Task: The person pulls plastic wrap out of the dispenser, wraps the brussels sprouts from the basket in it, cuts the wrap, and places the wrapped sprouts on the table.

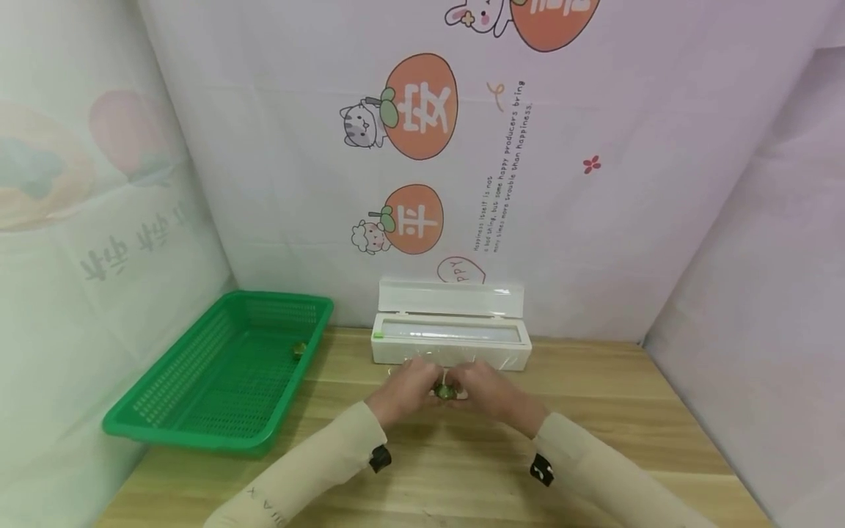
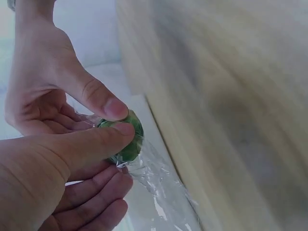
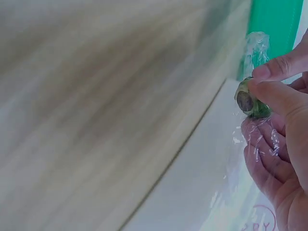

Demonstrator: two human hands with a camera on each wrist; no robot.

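Both hands meet in the middle of the head view, just in front of a white cling film dispenser [image 1: 452, 355] with its lid raised. Between them is a small round green vegetable [image 2: 131, 151], like a Brussels sprout, with a brownish end [image 3: 245, 101] in the right wrist view. My left hand [image 1: 414, 385] and right hand [image 1: 487, 390] both pinch it, thumbs side by side on top, fingers beneath. Clear cling film [image 2: 161, 185] lies around the vegetable and trails off, creased and shiny. Part of the vegetable is hidden behind the thumbs.
A green plastic basket [image 1: 264, 440] stands at the left on the wooden table [image 1: 594, 440], with a small greenish item [image 1: 299, 350] inside near its right wall. White printed cloth [image 1: 581, 242] hangs behind the dispenser and along both sides.
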